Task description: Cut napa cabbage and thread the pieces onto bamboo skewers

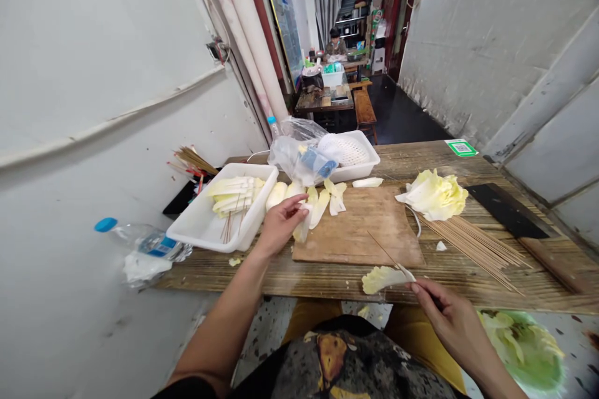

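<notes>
My left hand (281,224) pinches a pale cabbage leaf (303,227) at the left edge of the wooden cutting board (365,224). Lower right, by the table's front edge, my right hand (442,305) is closed on a thin bamboo skewer (381,246) that carries a yellow-white cabbage leaf (380,279). The skewer's tip points up and left over the board. More loose cabbage leaves (320,207) lie along the board's far left side. In a white tray (253,240) to the left are stacked leaves on skewers (236,195).
On the right are a cabbage head (435,194), a bundle of skewers (472,246) and a cleaver (512,212). A second white tray (367,165) and a plastic bag (294,156) stand behind the board. A water bottle (145,240) lies left; a green basin (528,355) sits below right. Another person (336,45) sits far back.
</notes>
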`<state>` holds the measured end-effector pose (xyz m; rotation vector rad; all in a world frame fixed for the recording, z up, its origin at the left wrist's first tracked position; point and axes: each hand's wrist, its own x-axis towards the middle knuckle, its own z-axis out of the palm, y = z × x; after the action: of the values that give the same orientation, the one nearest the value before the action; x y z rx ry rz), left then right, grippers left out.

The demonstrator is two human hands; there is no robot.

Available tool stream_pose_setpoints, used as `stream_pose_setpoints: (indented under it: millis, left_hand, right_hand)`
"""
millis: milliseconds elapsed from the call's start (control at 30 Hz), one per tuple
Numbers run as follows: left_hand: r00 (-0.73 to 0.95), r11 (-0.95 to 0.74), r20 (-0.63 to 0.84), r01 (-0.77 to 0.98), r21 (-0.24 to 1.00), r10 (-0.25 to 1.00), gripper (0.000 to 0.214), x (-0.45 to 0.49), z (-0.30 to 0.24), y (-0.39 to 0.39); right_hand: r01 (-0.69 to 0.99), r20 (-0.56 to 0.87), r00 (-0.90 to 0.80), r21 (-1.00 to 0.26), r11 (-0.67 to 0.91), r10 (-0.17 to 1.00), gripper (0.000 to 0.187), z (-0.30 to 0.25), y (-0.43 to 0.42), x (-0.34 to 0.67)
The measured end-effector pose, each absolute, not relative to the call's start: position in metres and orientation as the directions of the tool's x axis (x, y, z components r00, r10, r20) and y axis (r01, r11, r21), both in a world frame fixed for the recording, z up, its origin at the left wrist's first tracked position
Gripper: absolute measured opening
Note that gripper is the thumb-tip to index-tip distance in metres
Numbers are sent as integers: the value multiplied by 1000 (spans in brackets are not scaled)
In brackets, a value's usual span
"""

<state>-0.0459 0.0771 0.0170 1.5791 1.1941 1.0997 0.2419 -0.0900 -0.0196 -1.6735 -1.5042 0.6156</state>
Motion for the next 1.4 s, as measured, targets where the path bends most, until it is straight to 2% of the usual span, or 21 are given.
stream_pose_setpoints:
  millis: [100,200,300,433,567,667,800,900,1000,1200,1400]
  left_hand:
    - [225,-380,314,386,840,922,39,-46,31,82]
    - [381,-632,504,465,620,775,23,-37,26,90]
    - [531,-759,543,451,469,651,19,-32,0,103]
    - [617,-746,419,544,385,666,23,-43,-50,121]
    - [614,-715,367,610,342,699,24,-60,-79,124]
    - [610,-699,344,648,302,714,24,-61,-76,119]
    - [663,-694,219,710,117,716,25,-30,-61,121]
    - [689,-703,153,708,62,708,34,6,-59,135]
    - [670,-678,130,734,31,731,37,32,-66,151]
    - [640,-643,130,766,-22,758,21,43,-72,159]
    - [625,-634,177,773,-11,760,22,46,-69,161]
  right_hand:
    - [588,143,200,-809,-2,969,31,-24,-93,246]
    - [580,146,229,-814,-15,962,33,-27,-96,251]
    - [559,137,251,-829,-28,958,34,-31,-101,257]
    - [547,125,282,-836,-52,951,33,-36,-109,268]
    - [561,110,291,-824,-76,950,30,-42,-114,276]
    - [560,102,298,-824,-87,949,31,-46,-115,278]
    - [550,111,277,-833,-63,954,29,-46,-110,274]
    - [538,122,267,-842,-43,956,28,-44,-109,269]
    - [537,135,292,-842,-46,947,30,-43,-112,269]
    - [547,136,288,-836,-46,948,30,-48,-120,276]
    - [544,128,287,-837,-51,950,31,-50,-114,271]
